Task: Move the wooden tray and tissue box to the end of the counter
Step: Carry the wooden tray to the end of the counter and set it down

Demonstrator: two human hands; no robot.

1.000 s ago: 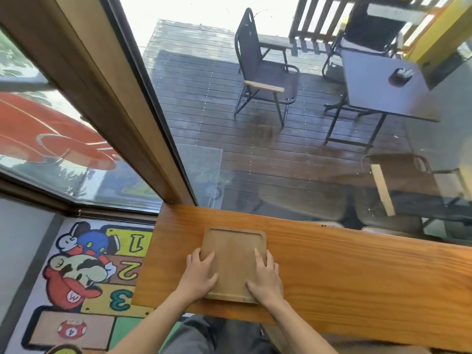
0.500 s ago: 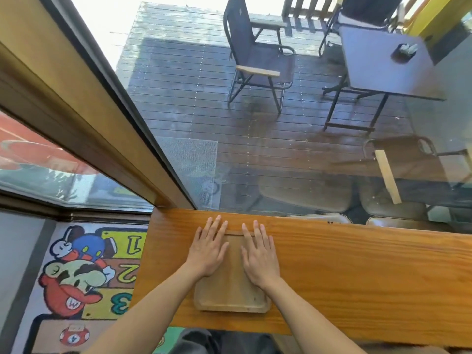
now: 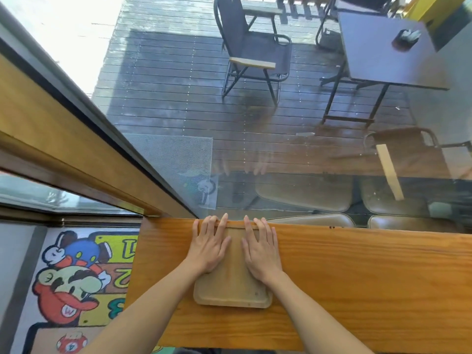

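Note:
A light wooden tray (image 3: 231, 290) lies flat on the wooden counter (image 3: 357, 282), near the counter's left end, with its far edge against the window glass. My left hand (image 3: 208, 245) rests palm down on the tray's left half, fingers spread and reaching the far rim. My right hand (image 3: 260, 247) lies flat on the right half in the same way. Neither hand grips anything. No tissue box shows in this view.
The window glass (image 3: 281, 149) rises straight from the counter's far edge, and a slanted wooden frame (image 3: 76, 149) meets the counter's left corner. Left of the counter end is a drop to a cartoon floor mat (image 3: 74, 282). Chairs and a table stand outside.
Both hands slid from the tray's near sides onto its top and flattened. The tray moved away from me until its far edge reached the window.

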